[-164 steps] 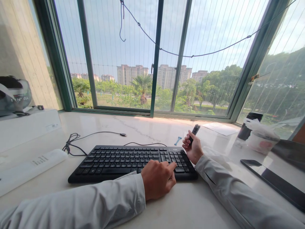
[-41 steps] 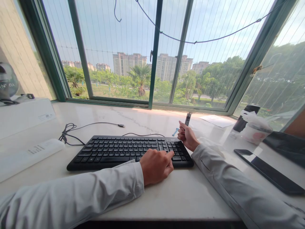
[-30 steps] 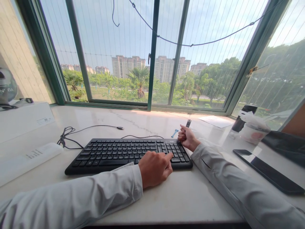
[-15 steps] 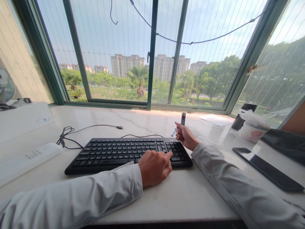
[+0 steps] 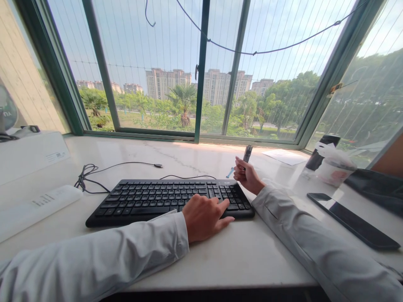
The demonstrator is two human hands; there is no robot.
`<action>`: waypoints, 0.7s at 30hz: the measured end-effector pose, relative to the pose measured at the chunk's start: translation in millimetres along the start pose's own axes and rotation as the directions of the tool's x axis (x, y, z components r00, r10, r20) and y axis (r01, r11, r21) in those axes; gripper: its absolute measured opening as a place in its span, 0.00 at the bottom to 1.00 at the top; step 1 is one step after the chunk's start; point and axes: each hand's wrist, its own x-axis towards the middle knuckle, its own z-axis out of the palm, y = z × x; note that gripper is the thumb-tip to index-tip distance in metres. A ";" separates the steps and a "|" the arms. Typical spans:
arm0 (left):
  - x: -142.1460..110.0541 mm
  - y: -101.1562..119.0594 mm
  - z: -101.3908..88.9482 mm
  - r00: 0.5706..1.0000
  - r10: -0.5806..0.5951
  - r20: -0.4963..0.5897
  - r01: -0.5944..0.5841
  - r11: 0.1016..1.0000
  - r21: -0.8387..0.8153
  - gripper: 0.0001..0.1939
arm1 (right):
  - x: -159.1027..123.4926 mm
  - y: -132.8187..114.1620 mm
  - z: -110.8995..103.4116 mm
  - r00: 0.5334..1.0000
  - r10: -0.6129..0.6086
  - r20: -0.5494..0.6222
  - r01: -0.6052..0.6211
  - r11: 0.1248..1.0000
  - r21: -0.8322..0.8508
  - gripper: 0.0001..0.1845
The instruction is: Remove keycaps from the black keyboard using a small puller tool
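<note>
A black keyboard [image 5: 147, 197] lies on the white marble-patterned counter. My left hand [image 5: 204, 216] rests over its lower right part, with the index finger on the keys near the number pad and the thumb stretched out past the front edge. It holds nothing that I can see, and its other fingers are partly hidden. Beyond the keyboard's right end, my right hand [image 5: 250, 178] is closed around a slim dark stick-like object [image 5: 248, 153] that stands up from the fist, tilted slightly right. Its exact kind is unclear. A small blue strip [image 5: 230, 172] lies just left of that hand.
A coiled black cable [image 5: 91, 170] lies behind the keyboard. At left are a white power strip [image 5: 40, 201] and a white box [image 5: 34, 155]. To the right are a dark phone-like slab [image 5: 352, 220], a bagged cup [image 5: 335, 165], a black cylinder [image 5: 324, 151] and paper [image 5: 285, 157].
My right hand has turned a little, and the dark object now leans right and sits slightly further right. My left thumb has stretched out away from the fingers.
</note>
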 end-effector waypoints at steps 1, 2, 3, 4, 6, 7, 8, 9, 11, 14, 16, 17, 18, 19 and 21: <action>-0.3 0.0 -0.7 1.000 0.014 0.000 -0.014 1.000 -0.001 0.27 | 0.5 -0.2 -1.1 1.000 0.009 0.009 -0.009 1.000 0.008 0.25; -0.4 0.0 -1.5 1.000 0.029 -0.004 -0.029 1.000 -0.005 0.29 | 1.0 -0.3 -2.0 1.000 0.019 0.016 -0.019 1.000 0.014 0.25; -0.3 -0.1 -2.4 0.999 0.039 -0.013 -0.039 0.999 -0.007 0.30 | 1.3 -0.2 -2.6 0.999 0.029 0.024 -0.029 0.999 0.018 0.25; 0.2 -0.4 -3.3 0.999 0.044 -0.029 -0.044 0.999 -0.005 0.31 | 1.5 -0.2 -2.9 0.999 0.039 0.031 -0.040 0.999 0.022 0.25; 2.0 -2.3 -4.7 0.996 0.037 -0.078 -0.036 0.999 0.012 0.33 | 1.7 -0.5 -3.1 0.998 0.056 0.035 -0.057 0.998 0.029 0.25; 3.2 -4.0 -5.1 0.994 0.024 -0.107 -0.022 1.000 0.022 0.35 | 1.7 -0.9 -3.0 0.998 0.061 0.034 -0.062 0.997 0.034 0.25; 4.6 -6.4 -5.2 0.991 0.006 -0.134 -0.003 1.000 0.027 0.38 | 1.8 -1.5 -2.9 0.997 0.066 0.033 -0.067 0.997 0.040 0.25; 5.9 -9.4 -5.0 0.988 -0.014 -0.151 0.019 0.999 0.028 0.42 | 1.9 -2.2 -2.9 0.997 0.071 0.031 -0.072 0.996 0.045 0.25; 8.4 -16.8 -3.8 0.988 -0.055 -0.147 0.058 0.998 0.015 0.50 | 2.3 -3.6 -3.2 0.996 0.085 0.030 -0.087 0.995 0.054 0.26; 11.1 -30.8 -2.0 0.997 -0.058 -0.043 0.058 0.998 -0.006 0.58 | 3.2 -4.9 -4.0 0.996 0.083 0.038 -0.086 0.994 0.072 0.26; 13.2 -41.3 -1.8 0.997 -0.036 0.062 0.037 0.999 -0.018 0.59 | 3.7 -5.1 -4.4 0.996 0.071 0.051 -0.075 0.995 0.070 0.26; 14.5 -46.6 -2.1 0.993 -0.028 0.115 0.031 0.999 -0.026 0.60 | 3.9 -5.1 -4.6 0.996 0.068 0.056 -0.072 0.995 0.065 0.26; 16.1 -51.8 -2.5 0.986 -0.022 0.164 0.029 0.999 -0.039 0.61 | 4.1 -5.0 -4.7 0.996 0.067 0.061 -0.071 0.996 0.059 0.26; 17.9 -56.7 -3.0 0.978 -0.014 0.208 0.026 0.998 -0.058 0.62 | 4.3 -4.9 -4.7 0.996 0.069 0.064 -0.072 0.996 0.053 0.26; 21.9 -64.6 -3.9 0.962 0.014 0.273 0.017 0.994 -0.112 0.65 | 4.4 -4.7 -4.8 0.995 0.072 0.071 -0.076 0.996 0.047 0.26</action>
